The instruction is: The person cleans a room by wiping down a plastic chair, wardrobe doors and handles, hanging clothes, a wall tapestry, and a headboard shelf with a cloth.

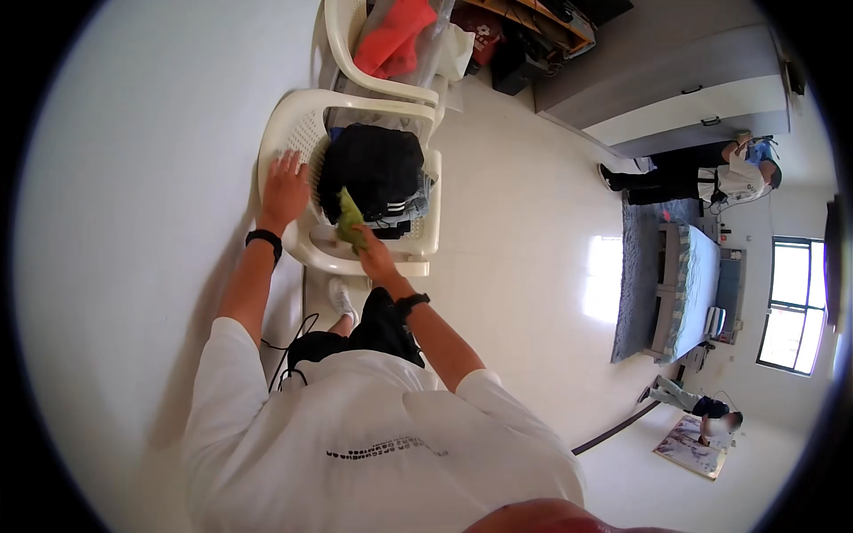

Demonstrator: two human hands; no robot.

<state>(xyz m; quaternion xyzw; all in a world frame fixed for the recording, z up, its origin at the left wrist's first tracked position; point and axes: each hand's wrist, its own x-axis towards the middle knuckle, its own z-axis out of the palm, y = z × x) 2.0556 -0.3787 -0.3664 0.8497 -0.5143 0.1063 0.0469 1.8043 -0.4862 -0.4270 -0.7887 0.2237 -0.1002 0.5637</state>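
Note:
My left hand (284,188) lies on the backrest of a cream plastic armchair (274,133), its fingers stretched out. A green cloth (349,218) hangs from my right hand (377,256), whose fingers are closed around one end. On the chair's seat sits a pile of dark folded clothes (371,164), with black on top and some grey and striped fabric along the side. The cloth is just in front of this pile; whether it touches the chair, I cannot tell.
A second cream chair (338,35) holds a red cloth (395,40). A grey-and-white cabinet (675,98) stands beyond. Two other people, one near the cabinet (737,178) and one by a picture board (715,417), are far off. A bed (697,280) stands on a grey rug (633,275).

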